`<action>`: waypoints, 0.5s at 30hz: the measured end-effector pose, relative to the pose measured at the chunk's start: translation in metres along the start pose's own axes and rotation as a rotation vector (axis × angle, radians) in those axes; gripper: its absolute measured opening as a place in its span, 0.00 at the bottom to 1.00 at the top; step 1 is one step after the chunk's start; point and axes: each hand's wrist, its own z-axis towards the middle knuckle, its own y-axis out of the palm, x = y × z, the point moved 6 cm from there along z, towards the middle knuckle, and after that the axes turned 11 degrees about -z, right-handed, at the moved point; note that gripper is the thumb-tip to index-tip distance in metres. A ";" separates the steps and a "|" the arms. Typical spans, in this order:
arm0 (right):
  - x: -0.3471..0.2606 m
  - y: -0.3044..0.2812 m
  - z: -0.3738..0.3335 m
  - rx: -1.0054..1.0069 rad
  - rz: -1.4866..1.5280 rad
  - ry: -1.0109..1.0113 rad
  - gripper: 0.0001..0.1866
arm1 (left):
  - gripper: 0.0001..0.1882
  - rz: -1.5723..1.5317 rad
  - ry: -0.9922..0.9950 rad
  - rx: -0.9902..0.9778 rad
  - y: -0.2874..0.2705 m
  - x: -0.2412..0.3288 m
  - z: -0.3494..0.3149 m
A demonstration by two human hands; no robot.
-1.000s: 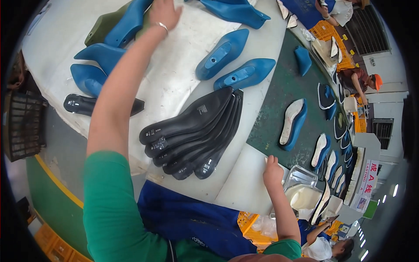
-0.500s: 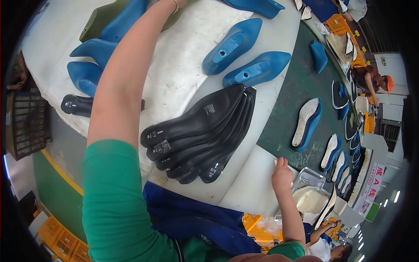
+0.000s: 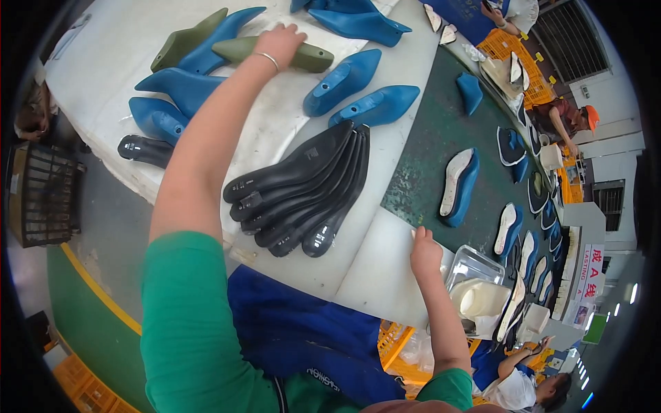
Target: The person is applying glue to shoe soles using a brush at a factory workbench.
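On the white bench, left hand (image 3: pixel 281 43) grips olive shoe last (image 3: pixel 275 51), lengthwise left-right.

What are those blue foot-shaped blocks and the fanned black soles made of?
The blue foot-shaped blocks look like hard moulded plastic: solid colour, smooth with a dull sheen. The fanned black soles seem thin, stiff board or plastic, matte and flat. The olive block under the left hand looks like the same plastic.
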 end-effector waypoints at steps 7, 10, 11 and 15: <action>-0.014 -0.005 0.011 0.074 0.024 -0.024 0.10 | 0.23 -0.275 -0.157 -0.399 0.046 -0.053 -0.009; 0.013 0.007 -0.003 0.016 -0.023 0.053 0.10 | 0.27 -0.113 -0.292 -0.426 0.018 0.064 -0.011; 0.003 -0.001 0.001 0.030 -0.014 0.021 0.10 | 0.28 -0.026 -0.340 -0.347 0.025 0.050 -0.017; -0.001 -0.002 0.003 0.072 -0.005 0.019 0.09 | 0.26 0.138 -0.325 -0.219 0.029 0.041 -0.009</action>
